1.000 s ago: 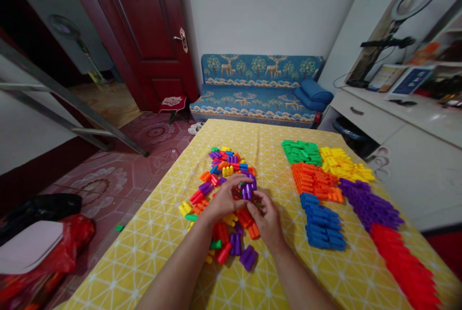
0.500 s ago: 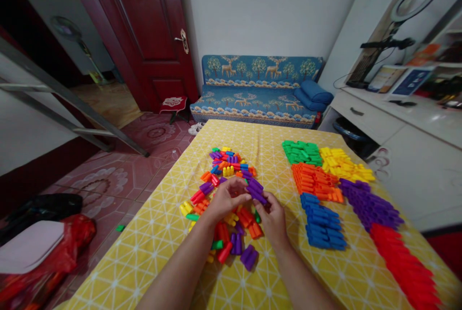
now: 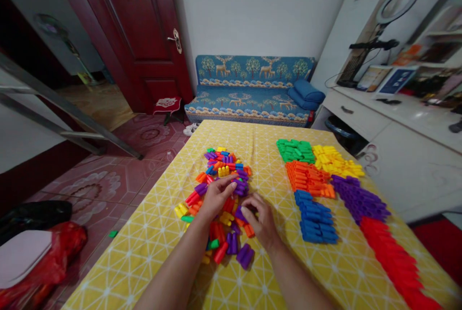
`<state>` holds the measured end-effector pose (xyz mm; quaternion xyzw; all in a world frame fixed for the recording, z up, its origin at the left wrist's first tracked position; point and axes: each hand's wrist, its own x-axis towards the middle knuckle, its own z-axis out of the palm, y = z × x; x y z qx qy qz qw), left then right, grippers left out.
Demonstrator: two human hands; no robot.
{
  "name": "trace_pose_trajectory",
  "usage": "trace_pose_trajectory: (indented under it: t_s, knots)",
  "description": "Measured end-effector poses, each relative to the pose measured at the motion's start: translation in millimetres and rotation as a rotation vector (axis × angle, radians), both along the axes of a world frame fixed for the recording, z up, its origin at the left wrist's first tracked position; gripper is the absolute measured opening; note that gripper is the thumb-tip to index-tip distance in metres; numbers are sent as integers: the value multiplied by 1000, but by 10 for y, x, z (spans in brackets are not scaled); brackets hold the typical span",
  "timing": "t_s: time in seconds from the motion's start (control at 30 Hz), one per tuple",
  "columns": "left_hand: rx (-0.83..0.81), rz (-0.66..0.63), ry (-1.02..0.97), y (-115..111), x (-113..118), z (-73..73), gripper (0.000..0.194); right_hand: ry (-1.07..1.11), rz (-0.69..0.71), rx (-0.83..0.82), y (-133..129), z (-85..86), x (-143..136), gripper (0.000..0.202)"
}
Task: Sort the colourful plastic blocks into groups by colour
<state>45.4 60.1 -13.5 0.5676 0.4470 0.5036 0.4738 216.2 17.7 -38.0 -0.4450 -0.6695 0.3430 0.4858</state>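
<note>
Purple bullet-shaped plastic building blocks [image 3: 241, 187] are at the fingertips of my left hand [image 3: 215, 197], its thumb and index finger closed on them above the loose pile. My right hand [image 3: 263, 219] is a little nearer and to the right, fingers curled, with another purple block [image 3: 238, 213] at its thumb tip; its grip is partly hidden. Below both hands lies the mixed pile, with a yellow block [image 3: 224, 171], a red block [image 3: 221, 253] and a green block [image 3: 213, 244] in it. A separate purple block [image 3: 245, 256] rests at the pile's near edge.
On the yellow tablecloth [image 3: 144, 252], sorted groups stand to the right: green [image 3: 295, 150], yellow [image 3: 335, 160], orange [image 3: 306, 178], blue [image 3: 317, 218], purple [image 3: 359, 199] and red [image 3: 393, 257]. Beyond the table is a blue sofa [image 3: 249, 100]. A white cabinet [image 3: 415, 165] stands at the right.
My hands have come apart, after meeting at the purple blocks. The right hand has moved lower, with a purple block by its thumb. The view has turned slightly right.
</note>
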Motion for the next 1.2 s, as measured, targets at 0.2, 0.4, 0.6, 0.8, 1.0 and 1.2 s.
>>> trace_pose_trajectory:
  t_s: [0.2,0.4,0.6,0.8,1.0,1.2]
  knots:
    - [89,-192,265,-73,40,-4,48,45,-203,41,14,-60,-65,49]
    - [198,-223,387,-86,23,-7,46,-178,-147,184,31,-126,-43,36]
    - [192,-218,407,-59,3,-60,57,-457,-223,254,-2,-92,-64,45]
    - [199,-187,419,-42,-22,-40,51,-369,-273,193,-42,166,64,33]
    - [154,-152,483,-12,-54,-64,47,-253,-602,192,413,805,1451,41]
    - [139,-161,477,-9,-39,-39,42,-949,-597,-4,1103,770,3091,32]
